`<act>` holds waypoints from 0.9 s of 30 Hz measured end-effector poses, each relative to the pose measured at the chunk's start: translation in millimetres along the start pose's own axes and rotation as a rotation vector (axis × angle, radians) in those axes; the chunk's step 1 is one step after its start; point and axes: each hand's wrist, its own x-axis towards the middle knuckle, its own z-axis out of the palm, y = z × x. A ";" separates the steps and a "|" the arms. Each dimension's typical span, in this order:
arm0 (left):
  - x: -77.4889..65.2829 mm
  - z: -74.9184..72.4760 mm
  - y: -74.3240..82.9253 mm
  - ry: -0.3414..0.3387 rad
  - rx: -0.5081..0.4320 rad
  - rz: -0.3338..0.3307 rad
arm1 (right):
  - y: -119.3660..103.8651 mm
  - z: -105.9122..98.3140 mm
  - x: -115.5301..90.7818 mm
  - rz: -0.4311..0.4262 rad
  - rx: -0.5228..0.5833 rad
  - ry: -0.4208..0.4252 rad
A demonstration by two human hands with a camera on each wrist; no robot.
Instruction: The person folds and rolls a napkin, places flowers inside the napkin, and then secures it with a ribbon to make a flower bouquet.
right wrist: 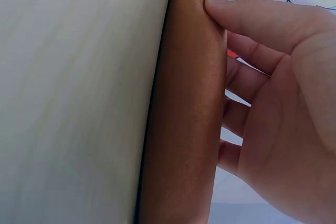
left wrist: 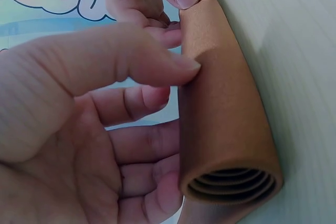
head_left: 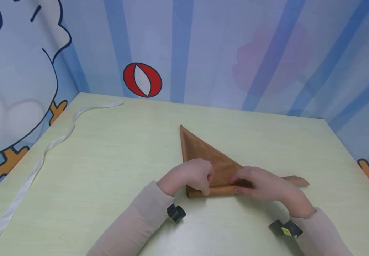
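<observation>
A brown cloth lies on the table, its near edge rolled into a tube and its far part a flat triangle. My left hand grips the roll near its left end, thumb on the near side and fingers behind. In the left wrist view, the open end of the roll shows several layers wound inside each other. My right hand pinches the roll farther right. Seen from the right wrist, the right thumb presses on the rolled cloth, with the fingers partly hidden behind it. A pointed tail of cloth sticks out past the right hand.
A long white ribbon runs wavily along the left side of the pale table. Printed panels with blue stripes and cartoon figures stand around the table's back and sides.
</observation>
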 end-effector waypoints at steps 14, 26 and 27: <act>0.1 0.6 1.8 0.004 0.046 -0.022 | -2.3 0.2 2.1 0.032 0.029 0.011; -2.5 -0.8 3.2 -0.004 0.060 -0.040 | -1.7 0.4 1.5 -0.012 -0.035 0.040; -2.5 -0.9 3.1 -0.004 0.059 -0.040 | -1.5 0.6 1.4 -0.015 -0.042 0.045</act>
